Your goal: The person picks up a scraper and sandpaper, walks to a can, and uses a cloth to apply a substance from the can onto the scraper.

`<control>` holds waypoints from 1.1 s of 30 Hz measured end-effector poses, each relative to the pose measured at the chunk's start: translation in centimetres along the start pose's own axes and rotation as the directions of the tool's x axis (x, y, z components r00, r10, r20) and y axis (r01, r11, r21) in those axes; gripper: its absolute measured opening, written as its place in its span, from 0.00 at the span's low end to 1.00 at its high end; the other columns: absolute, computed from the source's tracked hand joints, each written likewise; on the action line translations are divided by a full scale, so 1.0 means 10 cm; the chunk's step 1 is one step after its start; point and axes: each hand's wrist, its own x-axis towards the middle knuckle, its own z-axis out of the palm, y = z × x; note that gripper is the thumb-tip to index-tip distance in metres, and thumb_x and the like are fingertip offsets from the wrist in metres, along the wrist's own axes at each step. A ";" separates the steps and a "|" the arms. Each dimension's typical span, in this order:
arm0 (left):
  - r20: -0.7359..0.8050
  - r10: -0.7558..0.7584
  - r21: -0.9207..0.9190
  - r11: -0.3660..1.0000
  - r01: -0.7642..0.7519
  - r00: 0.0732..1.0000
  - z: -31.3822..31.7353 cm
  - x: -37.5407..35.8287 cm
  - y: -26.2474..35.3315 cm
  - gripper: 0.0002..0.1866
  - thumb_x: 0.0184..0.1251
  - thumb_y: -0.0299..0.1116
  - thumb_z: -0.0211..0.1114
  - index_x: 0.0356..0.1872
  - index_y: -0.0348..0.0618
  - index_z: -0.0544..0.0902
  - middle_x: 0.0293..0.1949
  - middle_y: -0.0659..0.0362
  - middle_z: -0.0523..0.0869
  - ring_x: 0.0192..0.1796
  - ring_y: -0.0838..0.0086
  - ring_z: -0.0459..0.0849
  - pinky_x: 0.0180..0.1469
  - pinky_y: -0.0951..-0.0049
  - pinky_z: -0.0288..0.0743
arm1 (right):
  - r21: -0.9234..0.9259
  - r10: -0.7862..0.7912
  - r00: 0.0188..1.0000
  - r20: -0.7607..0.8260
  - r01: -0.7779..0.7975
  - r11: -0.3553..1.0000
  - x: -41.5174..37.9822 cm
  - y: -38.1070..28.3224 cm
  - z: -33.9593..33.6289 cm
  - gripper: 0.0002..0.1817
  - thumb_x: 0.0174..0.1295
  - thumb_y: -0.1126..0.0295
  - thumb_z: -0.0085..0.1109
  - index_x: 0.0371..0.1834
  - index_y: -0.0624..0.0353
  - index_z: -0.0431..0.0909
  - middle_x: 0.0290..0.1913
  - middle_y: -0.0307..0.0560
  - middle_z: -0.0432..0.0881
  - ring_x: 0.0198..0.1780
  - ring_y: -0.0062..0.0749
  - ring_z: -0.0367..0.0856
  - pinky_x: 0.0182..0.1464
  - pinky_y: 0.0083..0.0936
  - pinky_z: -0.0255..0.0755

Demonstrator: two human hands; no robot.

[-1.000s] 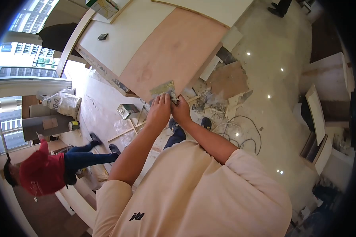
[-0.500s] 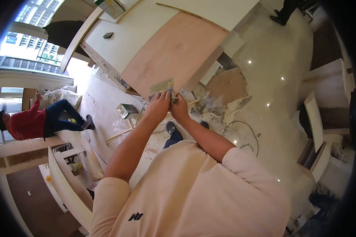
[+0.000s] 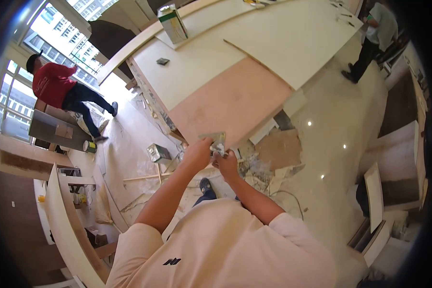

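So both hands are bunched up around a flat, grubby scraper [image 3: 213, 136] right at the near edge of the tabletop [image 3: 230, 103] — in this view it overlaps the edge of the pinkish section, and I can't tell if it's actually touching. The left hand [image 3: 198, 153] has its fingers closed on the left side of the scraper. The right hand [image 3: 226, 164] is just beside it, up against the lower end where there's a lump of whitish paste [image 3: 219, 147]; can't tell whether those fingers are shut on the same scraper or on something else, too small and messy. Further up the tabletop there's a small dark block [image 3: 162, 62] near the left edge, a tin [image 3: 173, 24] standing toward the far left corner, and a thin wood strip [image 3: 257, 63] lying along where the pinkish part meets the pale boards. A second tin [image 3: 159, 153] is on the floor off the near left corner, well apart from the hands. Floor to the right is a mess — brown board [image 3: 278, 149], broken bits, a cable [image 3: 294, 196]. One person in a red top [image 3: 55, 82] is over by the windows, and another person [image 3: 380, 26] stands past the far right corner.
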 end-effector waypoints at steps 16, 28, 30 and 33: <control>0.079 -0.563 -0.997 -0.045 0.066 0.823 0.53 -1.44 -2.23 0.16 0.59 0.19 0.60 0.49 0.32 0.79 0.44 0.55 0.85 0.44 0.71 0.83 0.48 0.72 0.75 | -0.382 0.083 0.996 -0.037 -0.091 0.920 0.02 -0.23 -0.14 0.08 0.63 0.69 0.63 0.33 0.60 0.74 0.31 0.44 0.80 0.28 0.26 0.81 0.26 0.22 0.77; -0.006 -0.468 -0.959 -0.249 -0.139 0.884 0.10 -1.19 -2.80 0.13 0.59 0.21 0.56 0.45 0.36 0.78 0.41 0.57 0.82 0.44 0.73 0.79 0.52 0.74 0.71 | -0.107 0.192 0.955 0.224 -0.172 0.979 0.13 -0.62 1.01 0.14 0.60 0.77 0.64 0.48 0.57 0.75 0.42 0.39 0.82 0.42 0.24 0.81 0.42 0.23 0.78; -0.016 -0.469 -0.953 -0.260 -0.155 0.883 -0.08 -1.01 -2.71 0.08 0.65 0.27 0.59 0.43 0.38 0.78 0.37 0.59 0.81 0.41 0.75 0.78 0.50 0.75 0.71 | -0.138 0.226 0.942 0.248 -0.196 0.971 0.16 -0.37 1.11 0.15 0.59 0.77 0.64 0.49 0.57 0.74 0.42 0.37 0.82 0.41 0.23 0.81 0.42 0.22 0.78; 0.160 -0.532 -0.928 -0.369 -0.057 0.832 -0.04 -0.84 -2.80 0.16 0.71 0.45 0.60 0.41 0.39 0.78 0.29 0.59 0.80 0.30 0.75 0.76 0.34 0.75 0.71 | -0.198 0.229 0.940 0.252 -0.181 0.963 0.21 -0.09 1.23 0.17 0.59 0.77 0.65 0.50 0.57 0.74 0.42 0.38 0.82 0.41 0.23 0.82 0.43 0.22 0.78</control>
